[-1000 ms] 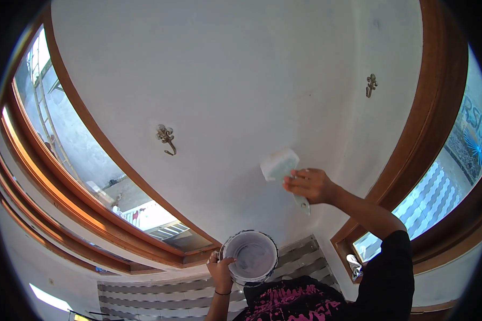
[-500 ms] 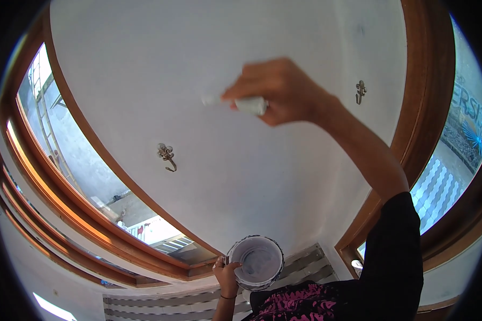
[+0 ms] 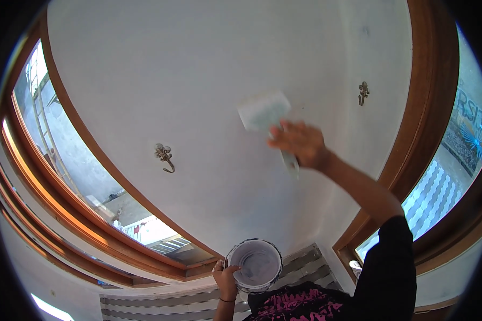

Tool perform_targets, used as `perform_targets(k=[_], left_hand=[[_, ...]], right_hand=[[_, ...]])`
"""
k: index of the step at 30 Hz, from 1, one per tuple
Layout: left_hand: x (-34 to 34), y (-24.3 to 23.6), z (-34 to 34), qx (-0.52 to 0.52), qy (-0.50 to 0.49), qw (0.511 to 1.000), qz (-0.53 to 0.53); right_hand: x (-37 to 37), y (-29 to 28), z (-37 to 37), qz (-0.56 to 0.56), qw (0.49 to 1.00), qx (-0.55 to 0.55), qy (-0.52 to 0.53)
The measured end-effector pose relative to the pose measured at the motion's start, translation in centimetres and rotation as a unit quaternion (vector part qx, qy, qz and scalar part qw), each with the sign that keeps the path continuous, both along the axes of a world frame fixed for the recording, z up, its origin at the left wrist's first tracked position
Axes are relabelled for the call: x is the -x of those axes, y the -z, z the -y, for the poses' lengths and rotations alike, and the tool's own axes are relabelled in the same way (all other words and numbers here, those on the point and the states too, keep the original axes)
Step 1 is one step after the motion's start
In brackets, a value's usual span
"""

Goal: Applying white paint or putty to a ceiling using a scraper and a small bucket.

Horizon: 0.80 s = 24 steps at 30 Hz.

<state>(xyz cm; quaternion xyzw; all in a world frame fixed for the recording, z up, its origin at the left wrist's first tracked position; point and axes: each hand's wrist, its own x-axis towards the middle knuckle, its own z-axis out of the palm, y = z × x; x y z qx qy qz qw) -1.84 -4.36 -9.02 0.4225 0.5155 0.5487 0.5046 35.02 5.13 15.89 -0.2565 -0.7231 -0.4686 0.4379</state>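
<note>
My right hand point(image 3: 305, 144) grips a wide flat paintbrush point(image 3: 264, 111) by its pale green handle, whose end sticks out below my palm. The broad whitish head is over the white wall point(image 3: 209, 69), pointing up and to the left; motion blurs it a little, and I cannot tell whether it touches. Low in the view, my left hand point(image 3: 226, 279) is closed on the left rim of a round paint bucket point(image 3: 272, 262), thumb inside the edge. Whitish residue coats the bucket's inside, and dark smudges mark its rim.
Two ornate metal hooks are fixed to the wall, one hook point(image 3: 164, 156) at left and another hook point(image 3: 363, 93) at right. A brown-framed window point(image 3: 75, 123) borders the left, another wooden frame point(image 3: 431, 80) the right. Below lies a grey patterned floor point(image 3: 308, 267).
My right hand has moved down and slightly right, turning the paintbrush from edge-on to broad side showing. The bucket in my left hand has stayed nearly in place.
</note>
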Motion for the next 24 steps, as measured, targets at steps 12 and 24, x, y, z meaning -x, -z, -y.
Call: perform_targets(k=[12,24], left_hand=[[-1.4,-0.8,0.7,-0.003,0.006,0.999,-0.047],[-0.9,-0.9,2.0,-0.022,-0.019,1.0,0.0]], right_hand=[[0.2,7.8,7.3,-0.074,0.943,0.317,-0.064],[-1.8,-6.0,3.7,-0.246,0.894,0.302,-0.219]])
